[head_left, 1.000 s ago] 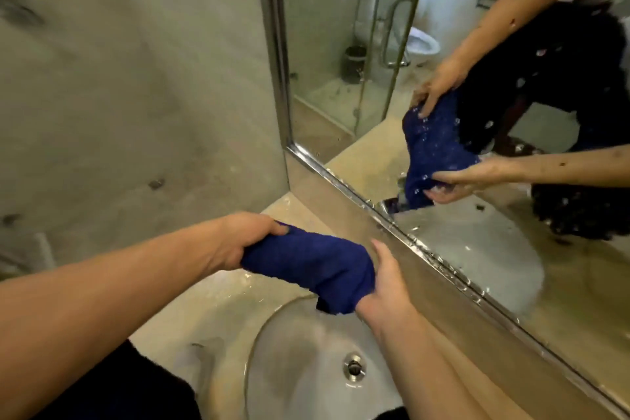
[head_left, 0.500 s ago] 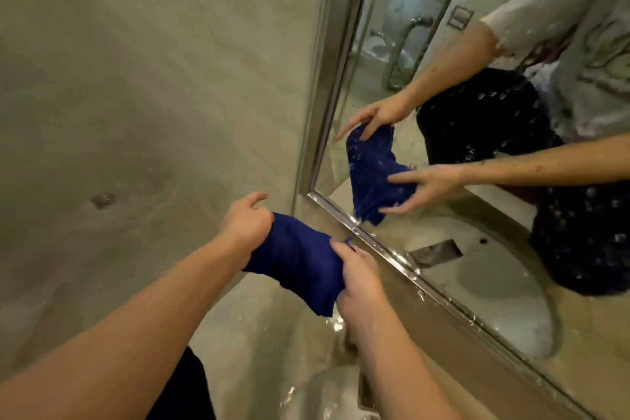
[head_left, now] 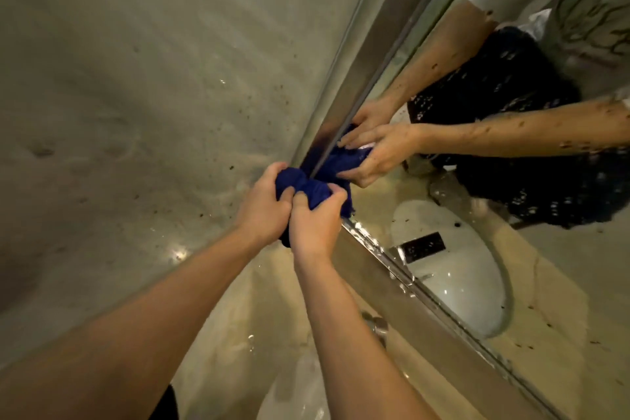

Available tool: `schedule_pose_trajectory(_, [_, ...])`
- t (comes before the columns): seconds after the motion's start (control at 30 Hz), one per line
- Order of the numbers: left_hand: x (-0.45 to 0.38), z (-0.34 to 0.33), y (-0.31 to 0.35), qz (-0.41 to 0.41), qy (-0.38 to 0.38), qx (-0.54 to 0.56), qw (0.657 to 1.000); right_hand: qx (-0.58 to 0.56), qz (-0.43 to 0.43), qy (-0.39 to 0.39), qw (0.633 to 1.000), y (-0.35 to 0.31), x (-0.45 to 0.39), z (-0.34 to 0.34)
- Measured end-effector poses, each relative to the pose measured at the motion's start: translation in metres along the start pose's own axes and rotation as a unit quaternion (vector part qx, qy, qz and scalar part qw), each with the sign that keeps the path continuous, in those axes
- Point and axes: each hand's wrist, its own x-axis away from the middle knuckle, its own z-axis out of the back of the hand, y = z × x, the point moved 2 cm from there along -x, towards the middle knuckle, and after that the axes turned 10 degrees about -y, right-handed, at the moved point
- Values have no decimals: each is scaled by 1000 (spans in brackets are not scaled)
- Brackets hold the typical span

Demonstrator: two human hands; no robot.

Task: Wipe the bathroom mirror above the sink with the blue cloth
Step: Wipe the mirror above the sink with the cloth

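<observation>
- The left hand [head_left: 264, 206] is clenching round a bunched dark blue cloth [head_left: 303, 182], at the corner of the steel-framed wall mirror [head_left: 477, 181].
- The right hand [head_left: 315, 223] is gripping the same cloth from its 5 o'clock side, touching the left hand.
- The white oval sink [head_left: 293, 399] is lying at 6 o'clock, below the hands.
- The speckled beige tiled wall [head_left: 136, 95] is filling the 9 o'clock side.

No legible text, label, brand, number or sign appears anywhere in my view. The only candidate is a dark line graphic on the white shirt [head_left: 586, 20] reflected in the mirror [head_left: 511, 201] at about 1 o'clock; its strokes are too blurred and distorted for me to read as letters or figures.
</observation>
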Motion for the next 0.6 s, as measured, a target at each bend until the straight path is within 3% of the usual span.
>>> schedule_pose_trajectory(0.2, [-18,3,-9,-30,-39,-80,996,48,59,12,997,9,-19,-16])
schedule_pose_trajectory(0.33, [-17,7,-10,-28,-67,-74,995,63,60,-3,996,11,-18,-20])
schedule_pose_trajectory(0.6, [-10,2,5,26,-96,166,981,9,96,-9,995,26,-5,-17])
